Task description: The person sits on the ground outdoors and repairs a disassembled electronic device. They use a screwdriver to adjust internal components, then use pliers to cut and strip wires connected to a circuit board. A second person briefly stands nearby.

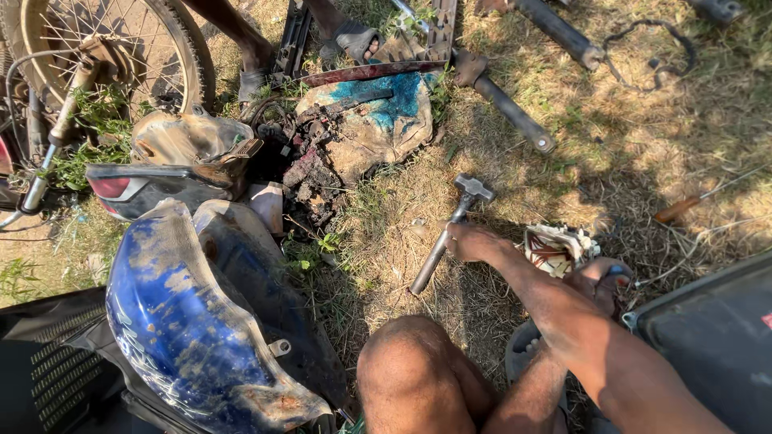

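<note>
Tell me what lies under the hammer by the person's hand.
Dry grass and bare dirt lie under the hammer. The right hand grips its handle, hiding the ground beneath that part. Nothing else shows under it.

An outdoor repair spot on dry grass [611, 153] — motorcycle wheel [112, 48], blue fender [185, 321], scattered parts.

— From where is the scene viewed?
— From a single head-worn camera, aimed steeply down and close over the hand [474, 241]; grass beyond the fingers [455, 233] is seen. No second view is given.
</note>
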`<state>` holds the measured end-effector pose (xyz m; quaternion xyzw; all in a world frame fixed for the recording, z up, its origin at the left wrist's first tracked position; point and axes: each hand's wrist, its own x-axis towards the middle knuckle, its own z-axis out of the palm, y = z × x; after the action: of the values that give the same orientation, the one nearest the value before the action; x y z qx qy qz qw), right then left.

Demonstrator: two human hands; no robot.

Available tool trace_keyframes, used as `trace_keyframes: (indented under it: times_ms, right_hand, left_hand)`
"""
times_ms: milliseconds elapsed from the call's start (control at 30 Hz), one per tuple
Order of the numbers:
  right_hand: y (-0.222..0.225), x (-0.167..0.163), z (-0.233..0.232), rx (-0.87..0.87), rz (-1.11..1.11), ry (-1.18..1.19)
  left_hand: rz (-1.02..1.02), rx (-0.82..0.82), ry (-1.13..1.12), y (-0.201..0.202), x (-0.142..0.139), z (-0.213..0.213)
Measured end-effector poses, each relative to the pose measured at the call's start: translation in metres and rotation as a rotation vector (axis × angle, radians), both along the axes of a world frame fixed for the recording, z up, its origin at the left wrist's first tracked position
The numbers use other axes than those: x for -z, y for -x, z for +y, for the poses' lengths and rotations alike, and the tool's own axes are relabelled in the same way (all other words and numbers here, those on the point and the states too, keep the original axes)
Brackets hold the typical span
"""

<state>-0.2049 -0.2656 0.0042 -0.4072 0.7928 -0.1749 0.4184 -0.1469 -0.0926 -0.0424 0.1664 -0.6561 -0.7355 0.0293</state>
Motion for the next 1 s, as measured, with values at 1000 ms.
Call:
trace_keyframes:
  times_ms: [1000]
  right_hand:
    - [-0.013, -0.12, 0.102, 0.673, -0.381, 0.438]
  left_hand:
    - [-0.02, -0.25, -0.85, -0.012, -0.04, 0.0]
